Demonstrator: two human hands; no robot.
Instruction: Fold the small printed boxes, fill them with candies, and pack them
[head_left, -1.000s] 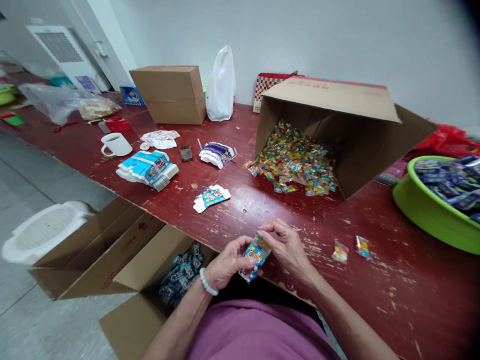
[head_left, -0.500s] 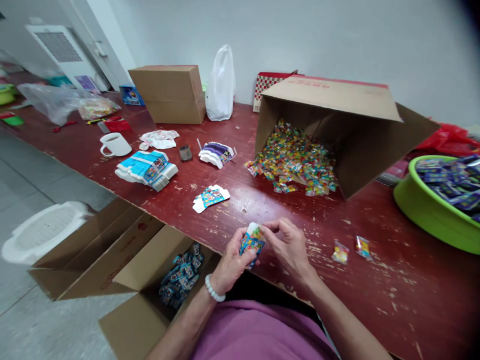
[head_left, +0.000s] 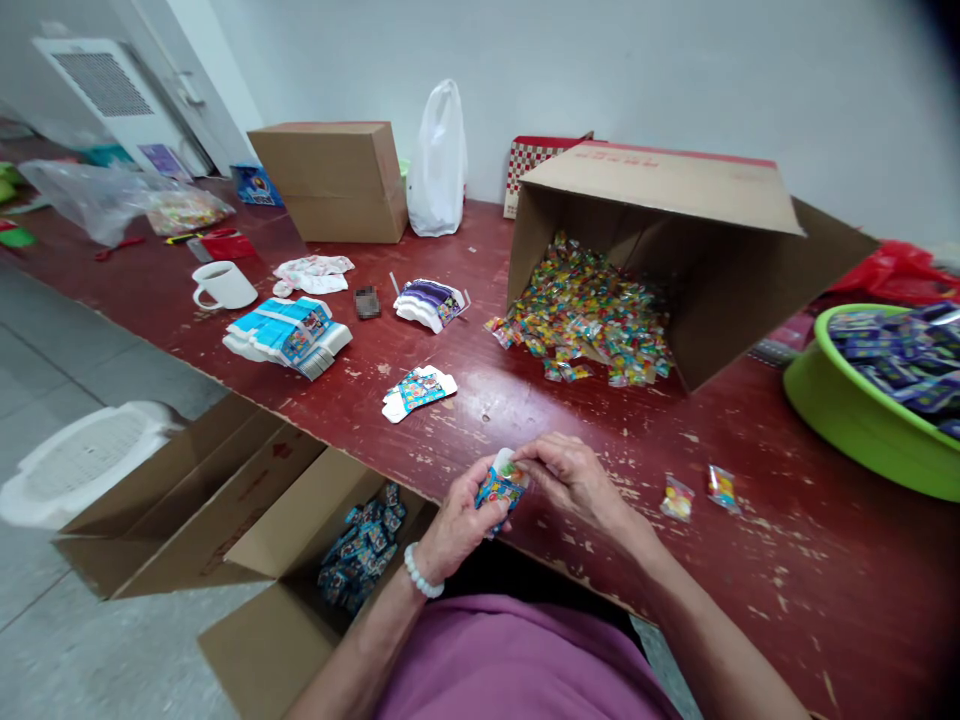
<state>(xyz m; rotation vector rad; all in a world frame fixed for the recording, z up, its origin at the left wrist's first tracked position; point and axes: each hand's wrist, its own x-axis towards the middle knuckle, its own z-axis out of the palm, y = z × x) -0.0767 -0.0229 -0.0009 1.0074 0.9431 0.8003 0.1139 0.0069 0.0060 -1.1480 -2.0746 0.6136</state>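
My left hand (head_left: 459, 515), with a beaded bracelet at the wrist, is closed around a small blue printed candy box (head_left: 501, 490) whose top flap stands up. At the box's mouth my right hand (head_left: 574, 480) pinches a small wrapped candy (head_left: 513, 472), greenish and partly inside the box. Two more candy packets, a yellow-pink one (head_left: 677, 498) and an orange-red one (head_left: 723, 488), lie on the table to the right. A single unfilled-looking flat blue carton (head_left: 418, 392) lies ahead of my left hand.
A tipped cardboard box (head_left: 660, 190) spills many wrapped candies (head_left: 592, 320). Stacked blue cartons (head_left: 289, 333), purple cartons (head_left: 429, 303) and a white mug (head_left: 224, 286) stand left. A green basin (head_left: 862, 420) is right. Below the edge, an open box (head_left: 281, 520) holds blue packs (head_left: 364, 550).
My right hand's fingers have moved slightly lower at the mouth of the box, and the candy sits a little deeper. The whole view has shifted slightly.
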